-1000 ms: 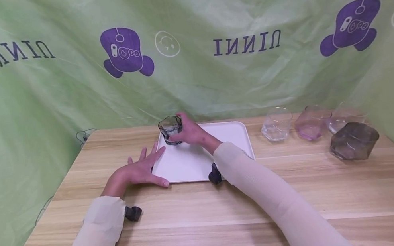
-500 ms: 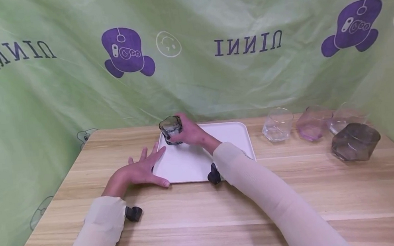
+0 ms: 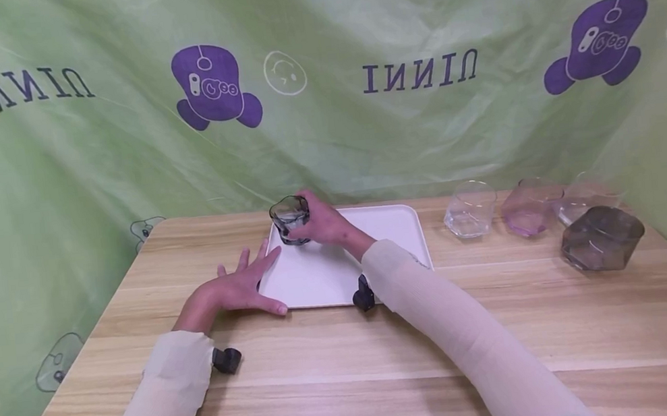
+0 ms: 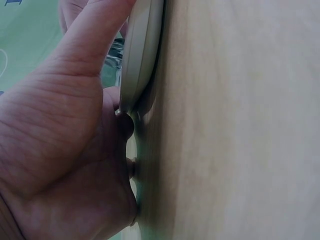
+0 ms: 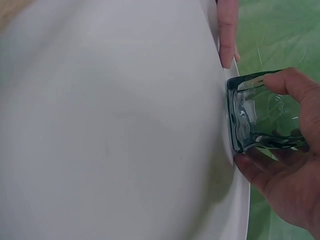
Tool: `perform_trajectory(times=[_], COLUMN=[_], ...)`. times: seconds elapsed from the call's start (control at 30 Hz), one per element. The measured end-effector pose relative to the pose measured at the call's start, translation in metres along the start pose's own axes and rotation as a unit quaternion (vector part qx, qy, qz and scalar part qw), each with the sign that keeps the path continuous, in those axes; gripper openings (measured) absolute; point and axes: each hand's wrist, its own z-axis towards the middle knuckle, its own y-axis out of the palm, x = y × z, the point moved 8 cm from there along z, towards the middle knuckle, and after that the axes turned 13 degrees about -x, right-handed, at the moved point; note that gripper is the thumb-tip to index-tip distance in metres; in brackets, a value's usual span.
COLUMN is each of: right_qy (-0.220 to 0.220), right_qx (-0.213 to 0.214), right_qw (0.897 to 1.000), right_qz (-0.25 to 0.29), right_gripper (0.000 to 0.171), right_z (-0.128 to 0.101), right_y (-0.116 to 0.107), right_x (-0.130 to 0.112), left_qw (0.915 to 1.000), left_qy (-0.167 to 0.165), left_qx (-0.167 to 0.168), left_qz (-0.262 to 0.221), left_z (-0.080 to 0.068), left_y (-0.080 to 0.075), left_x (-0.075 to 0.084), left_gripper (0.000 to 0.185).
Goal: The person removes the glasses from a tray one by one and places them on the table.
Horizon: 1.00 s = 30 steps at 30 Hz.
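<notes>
In the head view my right hand (image 3: 325,221) grips a smoky grey drinking glass (image 3: 287,211) at the far left corner of a white rectangular tray (image 3: 322,278). The right wrist view has the glass (image 5: 243,120) standing on the tray (image 5: 110,125) by its rim, thumb on one side and fingers round the other. My left hand (image 3: 232,293) lies with fingers spread along the tray's left edge, the thumb at the near corner. The left wrist view has this hand (image 4: 60,130) up against the raised tray rim (image 4: 137,60).
On the right of the wooden table (image 3: 328,385) stand a clear glass (image 3: 470,214), a pinkish glass (image 3: 523,212) and another clear glass (image 3: 573,200). A dark smoky glass (image 3: 602,244) is in front of them. A green printed curtain (image 3: 326,141) hangs behind the table.
Hands, glass and tray hold practically the same places over the last second. Only a very slight shift of the head view shows.
</notes>
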Motion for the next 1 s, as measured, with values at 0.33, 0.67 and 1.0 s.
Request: perform_trajectory(times=[0.33, 0.67, 1.0], right_qy=[0.024, 0.039, 0.027], right_qx=[0.021, 0.033, 0.047], right_qw=[0.999, 0.998, 0.996], right_qz=[-0.012, -0.047, -0.072], right_gripper=[0.088, 0.092, 0.087], right_z=[-0.01, -0.031, -0.065], right_y=[-0.008, -0.02, -0.045], right_x=[0.002, -0.003, -0.017], left_qw=[1.0, 1.0, 1.0], left_qy=[-0.004, -0.007, -0.008], left_qx=[-0.003, -0.002, 0.002], left_qz=[0.004, -0.002, -0.004], left_z=[0.002, 0.003, 0.002], left_y=[0.001, 0.002, 0.0], left_x=[0.0, 0.0, -0.002], left_gripper=[0.131, 0.132, 0.131])
